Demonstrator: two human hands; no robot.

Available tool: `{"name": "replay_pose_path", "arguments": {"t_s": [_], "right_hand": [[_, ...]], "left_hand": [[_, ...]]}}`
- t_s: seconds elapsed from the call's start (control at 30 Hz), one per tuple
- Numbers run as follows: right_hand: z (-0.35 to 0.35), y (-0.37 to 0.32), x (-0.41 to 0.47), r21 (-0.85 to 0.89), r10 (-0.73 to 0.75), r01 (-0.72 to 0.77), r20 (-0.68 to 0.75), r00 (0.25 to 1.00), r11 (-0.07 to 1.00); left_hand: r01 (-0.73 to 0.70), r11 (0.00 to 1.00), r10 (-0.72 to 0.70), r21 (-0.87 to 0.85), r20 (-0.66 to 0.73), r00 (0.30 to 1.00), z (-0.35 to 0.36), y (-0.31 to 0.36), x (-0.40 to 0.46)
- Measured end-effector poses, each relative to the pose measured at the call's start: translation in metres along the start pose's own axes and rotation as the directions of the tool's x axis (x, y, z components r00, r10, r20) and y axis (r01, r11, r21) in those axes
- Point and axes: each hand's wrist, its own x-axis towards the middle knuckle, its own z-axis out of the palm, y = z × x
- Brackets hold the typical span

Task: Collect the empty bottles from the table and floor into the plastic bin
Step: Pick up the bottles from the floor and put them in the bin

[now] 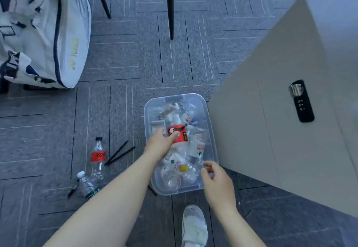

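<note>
A clear plastic bin (210, 130) stands on the carpet and holds several empty bottles. My left hand (159, 144) grips a clear bottle with a red label (180, 133) just above the pile inside the bin. At the bin's near right rim hovers my right hand (218, 182), fingers apart and holding nothing. Left of the bin, two bottles lie on the floor: one with a red label and black cap (98, 157), and a smaller one with a white cap and green label (87, 185).
A grey table (280, 111) with a black device (301, 101) on it fills the right side. A white sports bag (44, 31) sits at the upper left. Black chair legs (170, 8) stand beyond the bin. Black sticks (119, 154) lie beside the floor bottles. My shoe (194, 225) is below.
</note>
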Motion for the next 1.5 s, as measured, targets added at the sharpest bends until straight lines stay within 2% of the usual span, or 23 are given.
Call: {"name": "replay_pose_path", "arguments": {"t_s": [0.1,0.2,0.37,0.5,0.57,0.8,0.93,1.03,1.13,1.2,1.3,1.5], "right_hand": [[0.022,-0.004,-0.002,-0.025,0.005,-0.006,-0.026,1.000,1.000],[0.050,-0.020,-0.015,-0.038,-0.025,0.025,-0.002,1.000,0.999],[0.124,-0.065,-0.040,-0.159,-0.108,0.141,0.197,0.974,0.977],[0.209,-0.092,-0.044,-0.339,-0.163,0.293,0.363,0.917,0.894],[0.256,-0.096,-0.034,-0.393,-0.163,0.330,0.401,0.902,0.858],[0.434,-0.077,0.040,-0.528,-0.113,0.351,0.430,0.896,0.774],[0.510,-0.060,0.089,-0.535,-0.163,0.327,0.331,0.930,0.779],[0.546,-0.055,0.115,-0.562,-0.131,0.257,0.254,0.958,0.787],[0.557,-0.054,0.119,-0.553,-0.089,0.207,0.233,0.968,0.807],[0.547,-0.055,0.111,-0.534,-0.136,0.238,0.223,0.965,0.811],[0.507,-0.057,0.083,-0.496,-0.182,0.286,0.248,0.952,0.820],[0.412,-0.038,0.031,-0.518,-0.125,0.243,0.253,0.959,0.820]], "left_hand": [[-0.001,0.989,-0.006,0.149,0.049,0.999,0.001,-0.030,-0.001],[0.027,0.984,-0.036,0.177,0.049,0.998,-0.011,-0.083,-0.022],[0.115,0.977,-0.108,0.180,-0.050,0.993,-0.053,-0.166,-0.055],[0.213,0.970,-0.192,0.119,-0.163,0.968,-0.089,-0.235,-0.053],[0.257,0.963,-0.237,0.085,-0.197,0.951,-0.099,-0.275,-0.042],[0.323,0.946,-0.311,-0.008,-0.290,0.905,-0.101,-0.410,0.025],[0.335,0.941,-0.331,-0.034,-0.280,0.901,-0.088,-0.469,0.065],[0.333,0.941,-0.336,-0.060,-0.292,0.896,-0.077,-0.492,0.082],[0.338,0.939,-0.343,-0.069,-0.288,0.894,-0.068,-0.498,0.083],[0.349,0.932,-0.363,-0.098,-0.275,0.890,-0.065,-0.494,0.077],[0.361,0.920,-0.388,-0.149,-0.247,0.888,-0.066,-0.480,0.058],[0.415,0.885,-0.457,-0.212,-0.217,0.862,-0.071,-0.451,0.033]]}}
